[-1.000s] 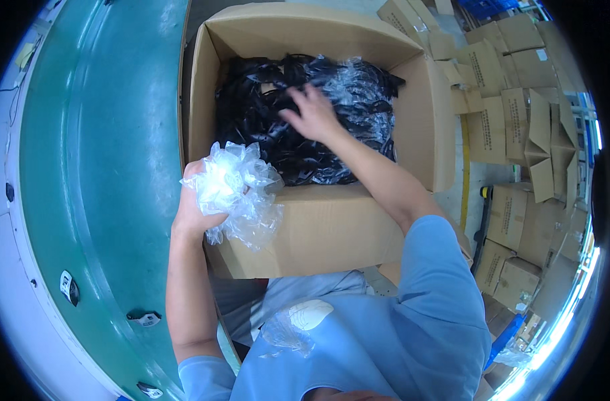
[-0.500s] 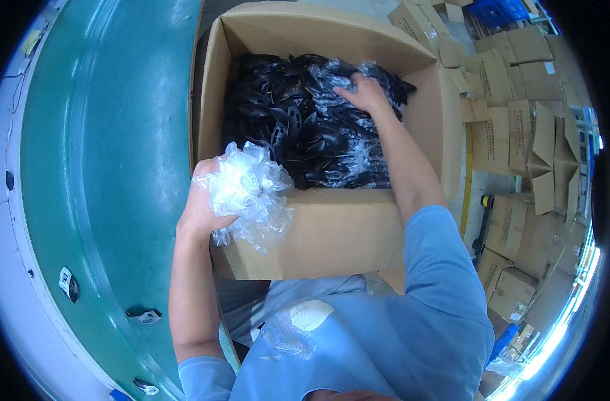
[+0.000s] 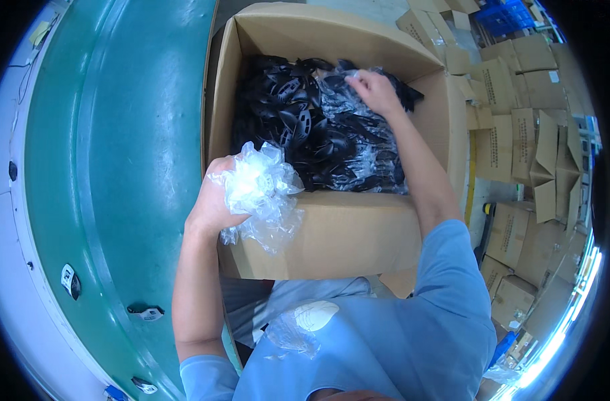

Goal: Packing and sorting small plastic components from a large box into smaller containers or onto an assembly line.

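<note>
Your right hand (image 3: 375, 90) is now reaching deeper, to the far side of the cardboard box (image 3: 332, 234), its fingers closing on the bagged black plastic parts (image 3: 318, 127), while your left hand (image 3: 215, 200) is still gripping the crumpled clear bags (image 3: 261, 190) at the near rim.

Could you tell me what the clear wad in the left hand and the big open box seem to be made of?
Crumpled clear wad: thin plastic film, glossy and see-through, probably bags. Big open brown box: corrugated cardboard by its look, matte, with folded flaps.
</note>
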The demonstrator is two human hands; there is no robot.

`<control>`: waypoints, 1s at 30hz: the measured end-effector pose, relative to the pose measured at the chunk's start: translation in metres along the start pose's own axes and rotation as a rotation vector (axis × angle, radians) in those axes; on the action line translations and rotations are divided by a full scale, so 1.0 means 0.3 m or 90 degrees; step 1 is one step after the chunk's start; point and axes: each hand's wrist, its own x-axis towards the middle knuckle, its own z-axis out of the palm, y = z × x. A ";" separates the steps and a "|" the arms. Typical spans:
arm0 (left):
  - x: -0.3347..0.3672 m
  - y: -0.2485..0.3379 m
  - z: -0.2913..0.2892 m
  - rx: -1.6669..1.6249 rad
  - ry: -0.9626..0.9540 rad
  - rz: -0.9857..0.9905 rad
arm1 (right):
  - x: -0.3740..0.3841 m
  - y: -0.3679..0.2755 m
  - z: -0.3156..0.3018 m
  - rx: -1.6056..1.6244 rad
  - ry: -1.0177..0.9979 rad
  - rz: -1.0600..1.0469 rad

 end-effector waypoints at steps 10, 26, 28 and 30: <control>0.038 0.043 0.006 -0.019 -0.014 -0.058 | 0.082 -0.045 -0.243 -0.105 -0.146 -0.339; 0.066 0.038 0.002 -0.052 -0.032 -0.045 | -0.133 0.001 -0.036 -0.205 -0.236 -0.326; 0.068 0.026 0.006 -0.047 -0.028 -0.041 | -0.133 0.022 0.017 -0.221 -0.293 -0.260; 0.064 0.006 0.006 -0.008 -0.030 -0.026 | -0.101 0.022 0.006 -0.068 -0.208 -0.240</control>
